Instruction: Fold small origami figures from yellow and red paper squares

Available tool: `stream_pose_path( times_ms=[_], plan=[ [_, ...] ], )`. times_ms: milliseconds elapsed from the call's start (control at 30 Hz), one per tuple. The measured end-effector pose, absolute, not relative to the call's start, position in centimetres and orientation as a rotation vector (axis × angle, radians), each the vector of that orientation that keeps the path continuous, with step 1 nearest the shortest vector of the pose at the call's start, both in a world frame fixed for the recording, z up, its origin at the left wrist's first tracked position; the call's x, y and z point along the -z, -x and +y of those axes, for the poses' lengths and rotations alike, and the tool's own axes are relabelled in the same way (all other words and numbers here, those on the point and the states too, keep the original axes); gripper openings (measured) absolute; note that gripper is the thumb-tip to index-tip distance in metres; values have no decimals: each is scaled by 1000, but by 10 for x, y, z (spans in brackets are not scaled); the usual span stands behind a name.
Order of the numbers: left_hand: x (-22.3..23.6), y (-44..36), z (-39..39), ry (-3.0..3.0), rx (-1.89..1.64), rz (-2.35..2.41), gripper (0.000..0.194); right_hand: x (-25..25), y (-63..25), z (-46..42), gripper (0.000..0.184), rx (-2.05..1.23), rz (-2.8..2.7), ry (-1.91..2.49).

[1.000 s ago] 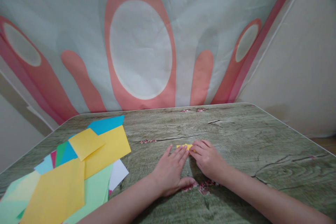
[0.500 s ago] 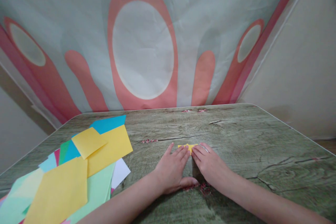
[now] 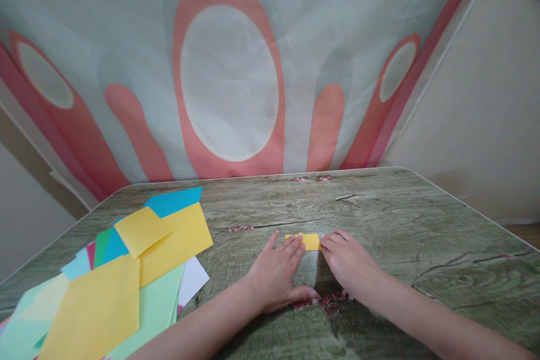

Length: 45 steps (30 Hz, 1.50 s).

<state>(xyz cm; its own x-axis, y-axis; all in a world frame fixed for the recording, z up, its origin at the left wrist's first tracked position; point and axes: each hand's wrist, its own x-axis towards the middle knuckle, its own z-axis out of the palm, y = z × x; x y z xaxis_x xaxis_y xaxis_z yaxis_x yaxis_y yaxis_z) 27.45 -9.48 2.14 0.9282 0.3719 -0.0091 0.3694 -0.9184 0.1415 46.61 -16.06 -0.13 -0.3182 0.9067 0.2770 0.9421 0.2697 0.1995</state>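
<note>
A small folded strip of yellow paper (image 3: 311, 242) lies on the wood-patterned table in front of me. My left hand (image 3: 276, 275) rests flat over its left part, fingers stretched out and pressing down, thumb spread toward me. At the strip's right end is my right hand (image 3: 348, 259), its fingers bunched together with the tips on the paper's edge. The right thumb is hidden beneath the hand.
On the left of the table (image 3: 261, 197) is a loose heap of coloured sheets: a large yellow sheet (image 3: 97, 304), a blue sheet (image 3: 177, 199), and pale green paper (image 3: 158, 298). A printed backdrop (image 3: 304, 39) hangs behind the table.
My right hand has slid to the right along the strip, from its middle to its right end, uncovering more yellow paper. My left hand has stayed put.
</note>
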Motion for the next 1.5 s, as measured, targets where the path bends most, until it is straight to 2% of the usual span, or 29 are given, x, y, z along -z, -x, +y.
stream_pose_path(
  times_ms=[333, 533, 967, 1267, 1500],
  plan=[
    [-19, -275, -94, -2975, -58, 574, 83, -7, -458, -161, 15, 558, -2246, 1863],
    [-20, -275, -95, -3002, -87, 563, 83, 11, -453, -160, 29, 583, -2276, 1703],
    [-20, -273, -94, -3027, -97, 573, 78, 19, -451, -157, 24, 608, -2314, 1752],
    [-31, -274, -99, -3063, 36, 816, 75, 17, -452, -156, 24, 579, -2335, 1767],
    [-29, -273, -98, -3061, -17, 840, 66, 16, -455, -155, 21, 538, -2316, 1734]
  ],
)
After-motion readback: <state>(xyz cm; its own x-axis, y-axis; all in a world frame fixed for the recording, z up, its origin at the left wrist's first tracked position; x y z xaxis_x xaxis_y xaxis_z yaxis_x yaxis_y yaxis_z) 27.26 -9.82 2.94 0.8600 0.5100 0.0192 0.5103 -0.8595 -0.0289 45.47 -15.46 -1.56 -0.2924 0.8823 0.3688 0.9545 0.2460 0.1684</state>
